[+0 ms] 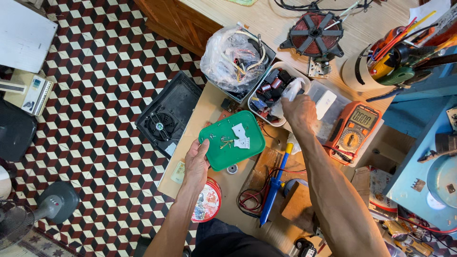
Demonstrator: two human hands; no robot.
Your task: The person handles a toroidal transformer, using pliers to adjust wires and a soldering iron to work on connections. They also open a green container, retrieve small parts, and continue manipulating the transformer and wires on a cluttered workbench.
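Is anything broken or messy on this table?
Yes. A copper coil lies bare on the table with a loose circuit board beside it, and a black casing with a fan hangs over the table edge. The left hand holds a green lid of small loose parts.

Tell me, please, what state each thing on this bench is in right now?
Green lid: upturned, held at its edge by the left hand, small parts inside.
White tub: open, full of components; right hand reaching in.
Multimeter: display lit.
Copper coil: bare, exposed.
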